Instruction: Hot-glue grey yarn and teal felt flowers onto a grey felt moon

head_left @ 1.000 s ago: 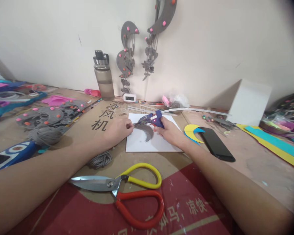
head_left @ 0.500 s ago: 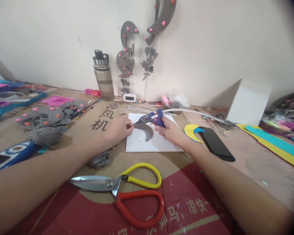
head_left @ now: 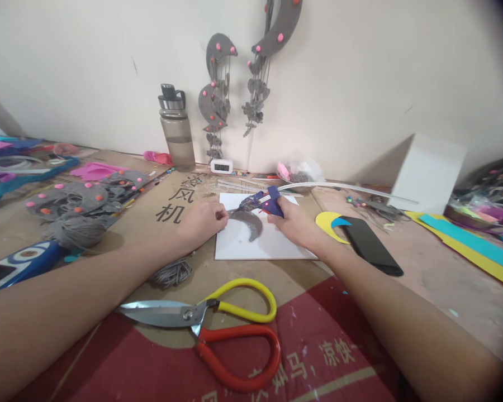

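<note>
My right hand (head_left: 291,222) is wrapped round a blue hot glue gun (head_left: 268,201) with a long glue stick (head_left: 339,187) curving out of its back. The nozzle points left, over the upper edge of a grey felt crescent (head_left: 250,224). That crescent lies on a white board (head_left: 238,252). At the crescent's left tip, my left hand (head_left: 205,223) is closed in a pinch; what its fingertips hold, if anything, is hidden. Large scissors (head_left: 188,314) with one yellow and one red handle lie nearer me, beside a bundle of grey yarn (head_left: 171,273).
To the right lie a black phone (head_left: 371,245) and a yellow paper crescent (head_left: 330,226). A water bottle (head_left: 178,139) and a small clock (head_left: 222,166) stand by the wall. Grey felt pieces with pompoms (head_left: 73,202) are heaped left. Felt moon garlands (head_left: 221,50) hang on the wall.
The glue gun has shifted very slightly, and the rear end of its glue stick has swung up and to the right. My left hand stays at the crescent's tip.
</note>
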Demonstrator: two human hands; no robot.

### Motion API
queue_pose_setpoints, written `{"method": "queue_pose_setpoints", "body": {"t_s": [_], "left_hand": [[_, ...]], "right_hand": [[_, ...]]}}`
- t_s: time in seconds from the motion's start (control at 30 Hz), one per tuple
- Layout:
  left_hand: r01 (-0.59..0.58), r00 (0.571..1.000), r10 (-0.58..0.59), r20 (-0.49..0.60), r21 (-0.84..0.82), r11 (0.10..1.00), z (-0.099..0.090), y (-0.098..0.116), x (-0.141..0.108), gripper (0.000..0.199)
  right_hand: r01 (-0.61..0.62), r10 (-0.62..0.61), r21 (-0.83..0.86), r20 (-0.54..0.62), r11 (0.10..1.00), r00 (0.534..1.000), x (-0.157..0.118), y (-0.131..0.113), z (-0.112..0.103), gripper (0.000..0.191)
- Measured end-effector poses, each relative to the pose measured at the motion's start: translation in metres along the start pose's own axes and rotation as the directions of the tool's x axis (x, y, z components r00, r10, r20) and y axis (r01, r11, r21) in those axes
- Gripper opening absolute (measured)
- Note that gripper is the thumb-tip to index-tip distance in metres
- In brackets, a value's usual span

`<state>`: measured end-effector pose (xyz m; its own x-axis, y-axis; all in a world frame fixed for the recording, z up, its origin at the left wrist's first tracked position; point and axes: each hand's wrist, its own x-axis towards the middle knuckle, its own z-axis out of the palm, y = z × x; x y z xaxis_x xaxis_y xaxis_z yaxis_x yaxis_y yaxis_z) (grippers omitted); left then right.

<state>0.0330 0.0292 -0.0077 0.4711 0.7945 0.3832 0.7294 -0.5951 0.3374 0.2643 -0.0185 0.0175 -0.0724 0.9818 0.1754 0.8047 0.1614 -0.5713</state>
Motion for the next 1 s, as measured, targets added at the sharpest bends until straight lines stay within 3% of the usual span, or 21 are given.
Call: {"method": "queue_pose_setpoints", "body": {"t_s": [0.2, 1.0], "left_hand": [[-0.001, 1.0, 0.001, 0.007, -0.011, 1.0, -0.0016, 0.0017, -0.0001, 0.02], [-0.001, 1.0, 0.001, 0.009, -0.008, 1.0, -0.0007, 0.0008, 0.0006, 0.02]], "right_hand": [[-0.013, 0.013, 0.073, 0.001, 0.997, 1.0, -0.001, -0.0024, 0.0006, 0.019], [-0.02, 0.019, 0.047, 0.013, 0.999, 1.0, -0.0007, -0.0033, 0.0044, 0.024]]}}
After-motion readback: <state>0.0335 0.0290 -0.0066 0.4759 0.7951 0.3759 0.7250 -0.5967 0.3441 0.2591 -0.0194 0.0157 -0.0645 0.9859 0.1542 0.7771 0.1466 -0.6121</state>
